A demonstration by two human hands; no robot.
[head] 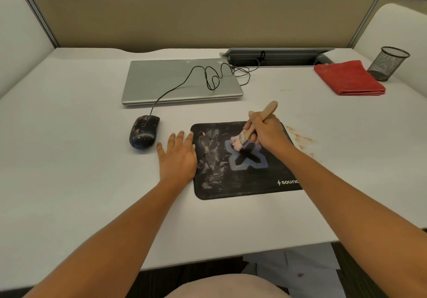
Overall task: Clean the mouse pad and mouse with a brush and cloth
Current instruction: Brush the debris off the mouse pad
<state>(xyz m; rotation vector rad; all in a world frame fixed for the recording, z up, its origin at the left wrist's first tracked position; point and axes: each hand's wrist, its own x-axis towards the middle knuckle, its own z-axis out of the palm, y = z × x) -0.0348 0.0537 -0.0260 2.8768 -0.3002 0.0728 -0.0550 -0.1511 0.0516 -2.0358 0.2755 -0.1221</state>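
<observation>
Mouse (144, 131) left of mouse pad (231, 182), laptop (175, 82) behind, cloth (349, 78) far right.

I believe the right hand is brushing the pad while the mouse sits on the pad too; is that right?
Not quite: the head view shows the mouse on the desk, left of the pad, past the flat left hand. The right hand does hold the brush on the pad.
</observation>
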